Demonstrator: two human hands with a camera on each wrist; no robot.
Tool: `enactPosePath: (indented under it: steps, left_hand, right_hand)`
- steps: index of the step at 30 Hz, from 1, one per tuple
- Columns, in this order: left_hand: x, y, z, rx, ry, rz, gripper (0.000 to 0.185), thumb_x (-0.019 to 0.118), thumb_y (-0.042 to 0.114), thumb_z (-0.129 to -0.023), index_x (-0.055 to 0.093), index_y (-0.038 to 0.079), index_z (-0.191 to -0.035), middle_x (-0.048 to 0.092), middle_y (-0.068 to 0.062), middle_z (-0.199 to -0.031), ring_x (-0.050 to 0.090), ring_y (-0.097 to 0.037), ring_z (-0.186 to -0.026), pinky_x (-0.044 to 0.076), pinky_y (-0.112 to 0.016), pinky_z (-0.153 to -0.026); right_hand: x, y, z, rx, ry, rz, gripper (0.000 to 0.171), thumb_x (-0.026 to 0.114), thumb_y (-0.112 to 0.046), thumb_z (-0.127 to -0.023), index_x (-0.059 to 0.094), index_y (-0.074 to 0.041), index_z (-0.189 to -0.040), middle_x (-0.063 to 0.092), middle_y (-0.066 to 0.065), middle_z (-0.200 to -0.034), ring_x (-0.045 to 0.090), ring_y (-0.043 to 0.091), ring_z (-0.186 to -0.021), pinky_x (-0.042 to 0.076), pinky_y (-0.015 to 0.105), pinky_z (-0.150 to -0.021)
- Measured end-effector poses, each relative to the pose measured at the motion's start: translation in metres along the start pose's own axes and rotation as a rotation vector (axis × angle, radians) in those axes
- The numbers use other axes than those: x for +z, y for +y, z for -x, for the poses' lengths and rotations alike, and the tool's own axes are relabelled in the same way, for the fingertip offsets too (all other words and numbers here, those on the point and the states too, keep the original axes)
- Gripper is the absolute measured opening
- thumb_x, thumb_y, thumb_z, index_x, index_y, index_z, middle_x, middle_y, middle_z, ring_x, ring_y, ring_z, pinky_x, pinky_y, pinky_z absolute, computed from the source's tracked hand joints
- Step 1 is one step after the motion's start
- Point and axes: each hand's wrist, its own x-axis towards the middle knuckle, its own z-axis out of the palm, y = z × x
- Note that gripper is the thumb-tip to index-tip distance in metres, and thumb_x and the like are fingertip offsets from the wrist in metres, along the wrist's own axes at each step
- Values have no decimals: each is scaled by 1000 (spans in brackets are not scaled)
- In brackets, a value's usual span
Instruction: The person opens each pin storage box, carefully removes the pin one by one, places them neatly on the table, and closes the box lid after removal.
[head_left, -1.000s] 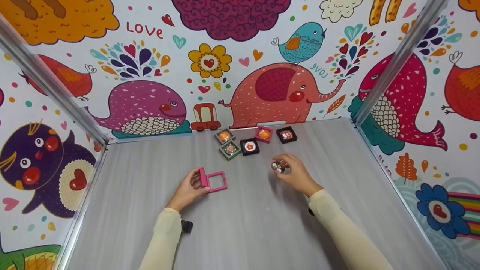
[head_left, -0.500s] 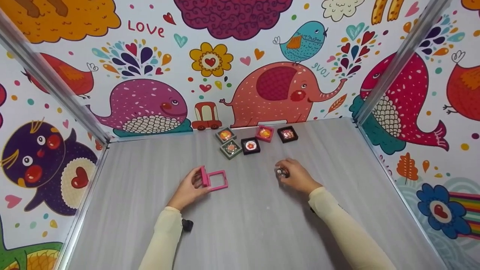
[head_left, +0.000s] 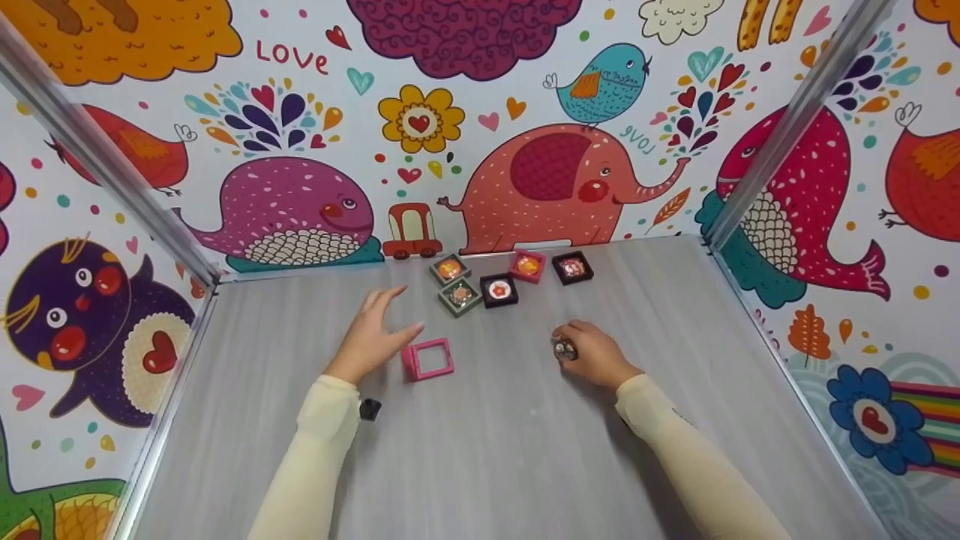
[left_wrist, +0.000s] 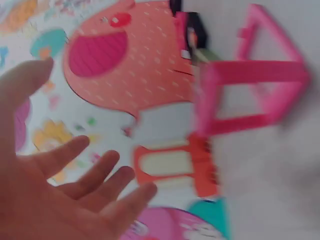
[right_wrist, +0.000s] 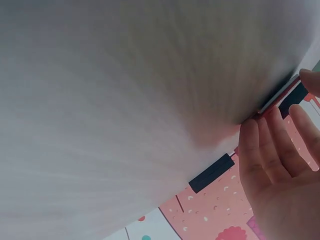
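A pink square frame box (head_left: pixel 428 359) lies open on the grey table (head_left: pixel 495 442), one half standing upright at its left edge. My left hand (head_left: pixel 390 315) hovers just behind and left of it, fingers spread, holding nothing. The left wrist view shows the same open palm (left_wrist: pixel 75 175) and the blurred pink frame (left_wrist: pixel 250 95). My right hand (head_left: pixel 571 343) rests on the table to the right, its fingers curled round a small round patterned piece (head_left: pixel 564 349). In the right wrist view only its fingers (right_wrist: pixel 270 165) show; the piece is hidden.
Several small square display boxes sit near the back wall: two green (head_left: pixel 450 268) (head_left: pixel 460 295), two black (head_left: pixel 499 290) (head_left: pixel 573 267) and one pink (head_left: pixel 528 265). Cartoon-patterned walls close the table on the left, back and right, with metal posts (head_left: pixel 780 142) at the corners.
My left hand has let go of the pink frame box and lifted away toward the back with fingers spread. The right hand has drawn slightly nearer, still holding the round piece.
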Motion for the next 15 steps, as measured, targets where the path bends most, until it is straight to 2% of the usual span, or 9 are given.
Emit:
enactPosePath:
  steps: [4, 7, 11, 15]
  left_hand:
    - [-1, 34, -25, 67, -57, -147, 80, 80, 43, -99, 46, 14, -165, 42, -15, -164, 41, -38, -152, 38, -62, -120]
    - [4, 49, -46, 67, -124, -266, 81, 80, 44, -99, 45, 15, -166, 40, -18, -166, 44, -40, -150, 41, -63, -118]
    - [20, 58, -73, 47, -204, -428, 82, 81, 45, -98, 45, 18, -166, 42, -23, -163, 49, -40, -142, 46, -62, -115]
    - [43, 60, -98, 45, -241, -558, 80, 84, 35, -96, 47, 17, -164, 48, -24, -159, 50, -42, -142, 45, -63, -114]
  right_hand:
    - [-4, -2, 0, 18, -30, 18, 44, 89, -7, -85, 72, -4, -125, 69, 11, -115, 67, 34, -110, 57, 54, -99]
    - [-7, -4, 0, 21, -60, 23, 48, 89, -8, -84, 71, -3, -128, 69, 12, -116, 67, 35, -111, 57, 55, -99]
    - [-10, -5, -1, 23, -94, 23, 53, 90, -11, -83, 70, -2, -131, 69, 13, -118, 67, 36, -112, 56, 55, -100]
    - [-10, -4, -2, 35, -98, -4, 54, 91, -12, -83, 70, -2, -132, 71, 13, -121, 67, 35, -115, 55, 55, -103]
